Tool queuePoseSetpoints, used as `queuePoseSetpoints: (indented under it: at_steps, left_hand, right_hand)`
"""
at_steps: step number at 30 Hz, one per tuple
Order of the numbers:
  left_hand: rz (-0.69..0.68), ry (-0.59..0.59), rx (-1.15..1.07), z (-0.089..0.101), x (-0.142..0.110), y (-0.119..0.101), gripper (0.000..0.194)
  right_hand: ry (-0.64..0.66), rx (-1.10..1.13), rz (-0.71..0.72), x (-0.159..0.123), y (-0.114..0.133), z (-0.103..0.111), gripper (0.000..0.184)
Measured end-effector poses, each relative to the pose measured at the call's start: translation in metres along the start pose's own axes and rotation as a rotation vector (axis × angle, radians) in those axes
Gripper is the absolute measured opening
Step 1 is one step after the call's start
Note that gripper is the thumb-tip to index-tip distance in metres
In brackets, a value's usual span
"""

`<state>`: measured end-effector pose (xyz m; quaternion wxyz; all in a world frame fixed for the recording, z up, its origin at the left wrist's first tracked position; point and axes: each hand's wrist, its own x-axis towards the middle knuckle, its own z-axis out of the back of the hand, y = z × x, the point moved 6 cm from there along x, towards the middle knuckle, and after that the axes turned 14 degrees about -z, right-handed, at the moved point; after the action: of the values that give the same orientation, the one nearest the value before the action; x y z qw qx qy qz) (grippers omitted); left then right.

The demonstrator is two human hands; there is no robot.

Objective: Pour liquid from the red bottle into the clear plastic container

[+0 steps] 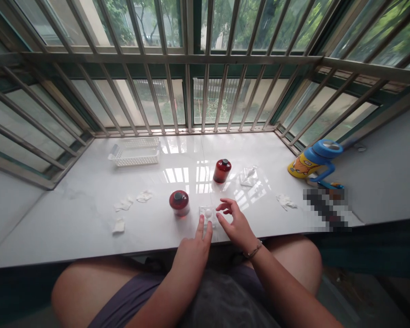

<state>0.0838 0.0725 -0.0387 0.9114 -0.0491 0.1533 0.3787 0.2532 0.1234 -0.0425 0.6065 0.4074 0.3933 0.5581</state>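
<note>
A small clear plastic packet (207, 213) with a white round piece inside lies near the front edge of the white windowsill (89, 214). Two fingers of my left hand (195, 248) press on the packet's near edge. My right hand (235, 223) hovers just right of it, fingers spread and holding nothing. A dark red bottle (179, 202) stands just left of the packet. A second dark red bottle (222, 171) stands further back.
A white slotted tray (135, 152) sits at the back left. Crumpled white wads (124, 203) lie on the left, more (286, 201) on the right, beside a clear wrapper (248, 176). A yellow and blue cup (315, 160) lies at the far right. Window bars close the back.
</note>
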Motion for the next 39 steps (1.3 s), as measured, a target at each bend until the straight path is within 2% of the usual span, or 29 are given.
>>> queuePoseSetpoints:
  at_steps: [7, 18, 24, 31, 33, 37, 39]
  left_hand:
    - [-0.003, -0.007, 0.020, -0.002, 0.001, 0.001, 0.077]
    - [0.003, 0.009, 0.028, 0.004, 0.001, 0.000, 0.073]
    - [0.012, 0.085, -0.003, 0.012, 0.001, 0.001, 0.075]
    - [0.019, 0.074, -0.042, 0.014, -0.001, 0.003, 0.075]
    - [0.028, 0.069, -0.052, 0.014, -0.001, 0.003, 0.076]
    - [0.028, 0.057, -0.051, 0.014, -0.001, 0.003, 0.080]
    - [0.025, 0.076, -0.049, 0.013, -0.001, 0.002, 0.077]
  right_hand:
    - [0.039, 0.062, -0.023, -0.006, 0.008, -0.018, 0.048]
    - [0.068, 0.107, -0.031, -0.014, 0.001, -0.011, 0.050]
    - [0.133, 0.122, -0.040, -0.017, -0.003, -0.015, 0.055]
    - [0.244, 0.101, -0.010, -0.016, 0.006, -0.030, 0.064]
    - [0.220, 0.102, -0.011, -0.014, 0.006, -0.033, 0.066]
    - [0.065, 0.091, -0.023, -0.011, 0.001, -0.033, 0.062]
    - [0.111, 0.107, -0.027, -0.012, 0.001, -0.036, 0.060]
